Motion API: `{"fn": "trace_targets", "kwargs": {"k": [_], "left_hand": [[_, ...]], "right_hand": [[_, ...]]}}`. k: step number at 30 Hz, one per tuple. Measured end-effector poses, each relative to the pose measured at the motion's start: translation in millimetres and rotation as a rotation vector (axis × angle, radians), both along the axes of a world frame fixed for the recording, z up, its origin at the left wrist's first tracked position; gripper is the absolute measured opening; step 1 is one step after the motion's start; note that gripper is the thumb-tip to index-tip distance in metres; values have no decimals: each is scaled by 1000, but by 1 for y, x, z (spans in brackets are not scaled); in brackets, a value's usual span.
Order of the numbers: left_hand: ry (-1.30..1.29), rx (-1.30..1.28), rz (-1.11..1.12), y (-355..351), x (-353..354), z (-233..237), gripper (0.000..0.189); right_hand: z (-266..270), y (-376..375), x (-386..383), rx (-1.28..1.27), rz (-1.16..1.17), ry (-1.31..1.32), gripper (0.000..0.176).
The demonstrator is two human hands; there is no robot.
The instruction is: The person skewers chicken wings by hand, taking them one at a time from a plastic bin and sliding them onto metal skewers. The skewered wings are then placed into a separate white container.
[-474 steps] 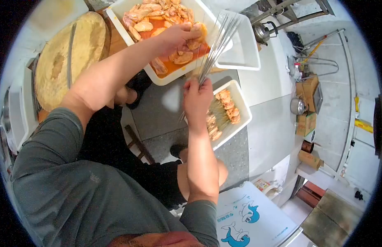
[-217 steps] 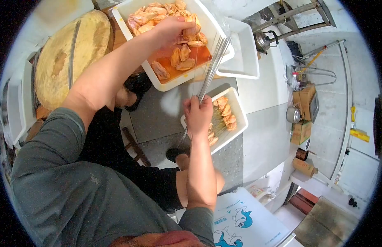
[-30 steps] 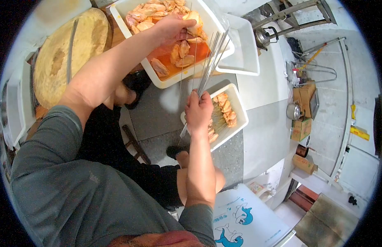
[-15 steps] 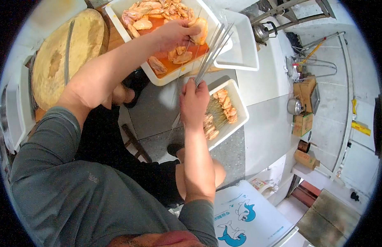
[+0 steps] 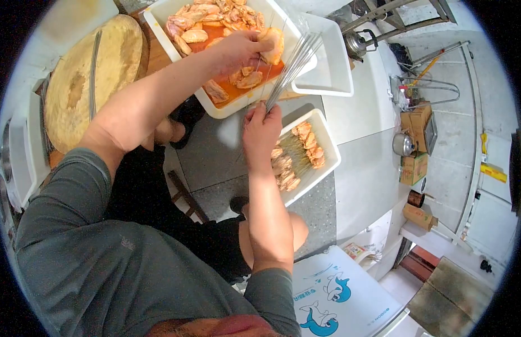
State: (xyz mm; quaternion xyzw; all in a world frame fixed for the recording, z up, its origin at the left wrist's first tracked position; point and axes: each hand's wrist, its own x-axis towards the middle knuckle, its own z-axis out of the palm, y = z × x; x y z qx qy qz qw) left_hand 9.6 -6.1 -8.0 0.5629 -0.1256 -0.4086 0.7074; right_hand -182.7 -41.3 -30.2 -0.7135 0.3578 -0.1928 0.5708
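Observation:
My left hand (image 5: pixel 246 49) pinches a marinated chicken wing piece (image 5: pixel 273 46) over the large white tub (image 5: pixel 231 110). Several more chicken pieces (image 5: pixel 196 35) lie in that tub in orange liquid. Closed around a bundle of thin metal skewers (image 5: pixel 288 73) is my right hand (image 5: pixel 261 130), beside the tub's near edge. The bundle slants up and right, and one thin skewer runs apart from it toward the held piece. Right of my right hand, a smaller white tray (image 5: pixel 331 151) holds skewered chicken pieces (image 5: pixel 308 146) in rows.
An empty-looking white bin (image 5: pixel 334 67) adjoins the large tub. A round wooden chopping board (image 5: pixel 69 84) with more skewers (image 5: pixel 95 67) across it stands at left. A white lid with dolphin drawings (image 5: pixel 350 297) lies at bottom right. Kettles (image 5: pixel 404 144) and cardboard boxes (image 5: pixel 413 169) stand farther right.
My right hand has shifted slightly up and left with the skewers, uncovering more skewered pieces in the smaller tray. My left hand stays on the chicken piece in nearly the same spot.

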Motion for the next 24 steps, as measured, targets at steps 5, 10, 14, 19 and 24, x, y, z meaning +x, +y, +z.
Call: {"fn": "trace_targets", "kwargs": {"k": [5, 10, 14, 19, 24], "left_hand": [[37, -38, 7, 1, -7, 6, 34], [52, -16, 28, 0, -11, 8, 33], [33, -23, 2, -1, -6, 2, 31], [-44, 79, -21, 1, -10, 7, 34], [-322, 254, -275, 7, 5, 1, 35]], "right_hand": [[0, -2, 4, 42, 4, -93, 18], [10, -1, 4, 19, 1, -50, 20], [9, 0, 1, -68, -3, 15, 21], [23, 3, 2, 146, 10, -42, 20], [20, -4, -10, 224, -90, -86, 17]]}}
